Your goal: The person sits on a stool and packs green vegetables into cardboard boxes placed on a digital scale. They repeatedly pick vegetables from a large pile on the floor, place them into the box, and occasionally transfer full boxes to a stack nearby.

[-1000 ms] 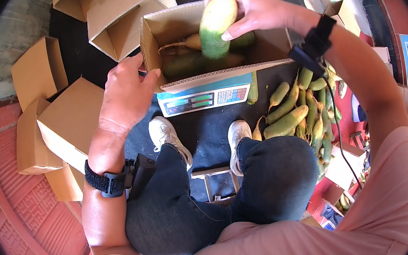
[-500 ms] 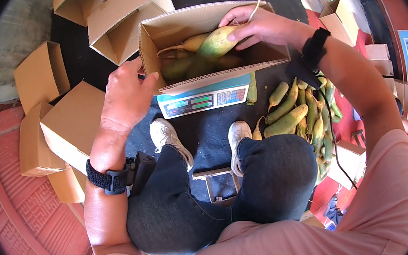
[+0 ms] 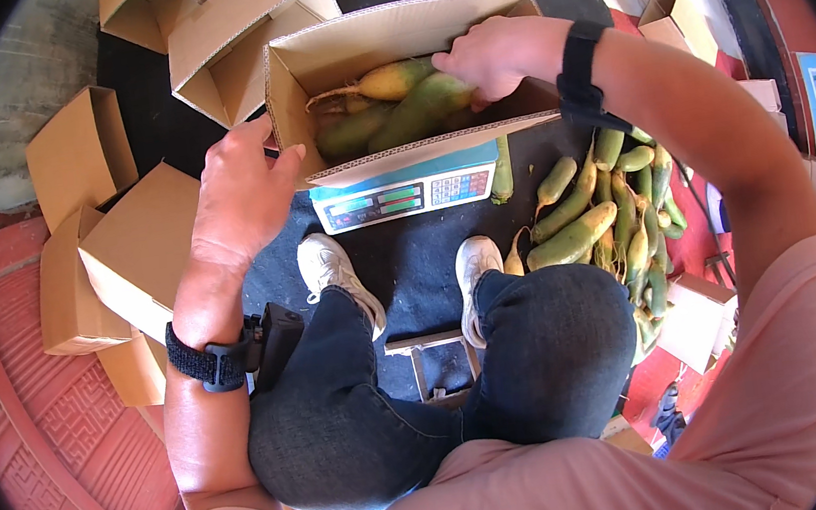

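Touching radish (image 3: 412, 116) in box (image 3: 393, 33), R hand (image 3: 496, 56) fingers bent, grip unclear, L hand (image 3: 244, 188) thumb & fingers apart, nr edge

A pink shirt (image 3: 516, 495) goes with blue jeans (image 3: 346, 413) and white shoes (image 3: 327, 264).

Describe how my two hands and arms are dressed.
The left hand and right hand are ungloved. The left forearm wears a black textured strap with a boxy dark device; the right wrist, a black band. Both upper arms have pale pink sleeves.
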The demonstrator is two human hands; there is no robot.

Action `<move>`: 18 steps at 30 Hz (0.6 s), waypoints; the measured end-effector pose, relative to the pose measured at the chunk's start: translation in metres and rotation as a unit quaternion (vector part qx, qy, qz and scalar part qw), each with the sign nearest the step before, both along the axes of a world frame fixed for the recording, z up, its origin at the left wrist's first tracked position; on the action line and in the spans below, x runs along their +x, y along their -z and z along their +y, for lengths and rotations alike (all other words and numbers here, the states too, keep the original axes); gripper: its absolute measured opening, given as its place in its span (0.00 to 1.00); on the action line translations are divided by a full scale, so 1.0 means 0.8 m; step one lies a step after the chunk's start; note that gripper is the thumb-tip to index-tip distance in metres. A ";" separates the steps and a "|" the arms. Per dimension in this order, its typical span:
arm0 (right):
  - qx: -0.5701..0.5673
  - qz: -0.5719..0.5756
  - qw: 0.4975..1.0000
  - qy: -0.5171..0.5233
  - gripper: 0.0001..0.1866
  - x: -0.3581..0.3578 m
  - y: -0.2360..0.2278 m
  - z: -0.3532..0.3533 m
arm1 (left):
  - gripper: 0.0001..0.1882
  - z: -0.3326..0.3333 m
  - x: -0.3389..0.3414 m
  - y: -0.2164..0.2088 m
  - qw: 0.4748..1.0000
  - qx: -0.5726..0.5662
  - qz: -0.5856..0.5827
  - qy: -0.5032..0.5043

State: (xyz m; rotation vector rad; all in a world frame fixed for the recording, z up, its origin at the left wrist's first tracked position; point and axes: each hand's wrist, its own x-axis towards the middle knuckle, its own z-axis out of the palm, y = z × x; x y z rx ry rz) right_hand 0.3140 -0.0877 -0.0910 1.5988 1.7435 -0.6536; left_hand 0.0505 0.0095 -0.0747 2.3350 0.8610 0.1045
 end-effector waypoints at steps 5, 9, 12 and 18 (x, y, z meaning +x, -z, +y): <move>-0.101 -0.055 0.989 -0.090 0.28 -0.009 0.015 0.018 | 0.11 -0.001 0.004 -0.004 1.000 0.004 0.019 0.005; -0.189 -0.020 0.982 -0.002 0.26 -0.018 0.005 0.026 | 0.11 -0.001 -0.003 -0.004 0.999 -0.034 0.014 -0.012; -0.167 0.010 0.986 0.010 0.27 0.001 0.041 0.010 | 0.11 -0.003 0.005 -0.010 0.999 -0.044 0.020 -0.011; -0.130 0.006 0.984 -0.118 0.25 -0.020 0.028 0.009 | 0.11 -0.004 0.007 -0.015 0.997 -0.057 0.050 -0.022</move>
